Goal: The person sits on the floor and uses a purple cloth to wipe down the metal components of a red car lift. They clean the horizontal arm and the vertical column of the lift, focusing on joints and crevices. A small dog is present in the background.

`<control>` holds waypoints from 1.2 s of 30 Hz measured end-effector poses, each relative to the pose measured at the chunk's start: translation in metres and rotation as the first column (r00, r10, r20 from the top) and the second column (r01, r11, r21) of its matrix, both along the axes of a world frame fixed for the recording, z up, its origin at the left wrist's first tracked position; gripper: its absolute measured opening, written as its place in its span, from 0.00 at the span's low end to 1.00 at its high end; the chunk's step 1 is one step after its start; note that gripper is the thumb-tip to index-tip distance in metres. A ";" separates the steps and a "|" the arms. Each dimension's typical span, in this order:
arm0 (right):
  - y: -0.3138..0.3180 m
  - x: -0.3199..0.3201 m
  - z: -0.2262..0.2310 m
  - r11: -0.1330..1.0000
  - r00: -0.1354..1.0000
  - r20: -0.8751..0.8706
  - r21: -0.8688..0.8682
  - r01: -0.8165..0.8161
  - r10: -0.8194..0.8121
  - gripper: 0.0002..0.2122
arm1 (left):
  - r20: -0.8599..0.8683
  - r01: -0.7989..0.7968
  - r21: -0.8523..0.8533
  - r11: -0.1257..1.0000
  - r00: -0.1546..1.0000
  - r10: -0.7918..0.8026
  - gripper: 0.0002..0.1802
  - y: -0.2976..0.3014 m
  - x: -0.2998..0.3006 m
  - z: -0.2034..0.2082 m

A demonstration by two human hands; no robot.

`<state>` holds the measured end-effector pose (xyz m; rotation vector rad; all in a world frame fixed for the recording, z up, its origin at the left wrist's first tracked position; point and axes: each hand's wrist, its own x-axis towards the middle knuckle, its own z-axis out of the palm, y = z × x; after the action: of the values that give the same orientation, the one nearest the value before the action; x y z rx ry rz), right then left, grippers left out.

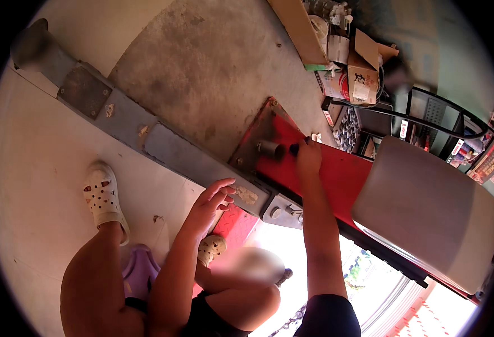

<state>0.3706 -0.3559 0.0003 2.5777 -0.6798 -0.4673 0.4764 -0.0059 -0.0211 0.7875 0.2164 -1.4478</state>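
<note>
My right hand [309,155] reaches out over a red metal surface [325,168], fingers closed round a small dark object [294,149] whose kind I cannot make out. Just left of that object a short metal cylinder [269,149] sits by a dark, worn plate with bolts at its corners [250,140]. Nearer to me, my left hand [210,201] hovers by the long grey metal arm [185,154], with loosely bent fingers apart and nothing in them. Peeling paint [246,194] marks the arm close to its fingertips.
A grey curved panel [426,208] stands at the right. Farther back are an open cardboard box [365,76] and a black rack [426,112] with small parts. A purple stool [140,269] is at my legs, and a grey control piece [282,210] lies between my arms.
</note>
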 end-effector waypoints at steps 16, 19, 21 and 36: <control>-0.043 0.020 -0.074 0.919 0.892 0.337 0.353 0.178 -0.302 0.15 | 0.072 0.031 0.050 0.998 0.997 -0.034 0.23 0.003 0.000 -0.019; -0.004 0.036 -0.035 0.916 0.824 0.432 0.325 0.236 -0.366 0.17 | 0.055 0.040 0.069 0.997 0.997 -0.044 0.22 0.002 -0.007 -0.022; 0.031 0.038 -0.005 0.914 0.847 0.389 0.330 0.238 -0.361 0.17 | 0.042 0.044 0.067 0.997 0.998 -0.047 0.21 0.000 -0.008 -0.022; 0.071 0.021 -0.092 0.898 0.956 -0.289 0.406 0.172 -0.052 0.11 | 0.001 0.029 0.014 0.999 1.000 -0.029 0.20 -0.004 -0.015 -0.012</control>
<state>0.3914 -0.2845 -0.0913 2.7983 -0.6916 -1.0977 0.4614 -0.0100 -0.0329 0.8054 0.2149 -1.4740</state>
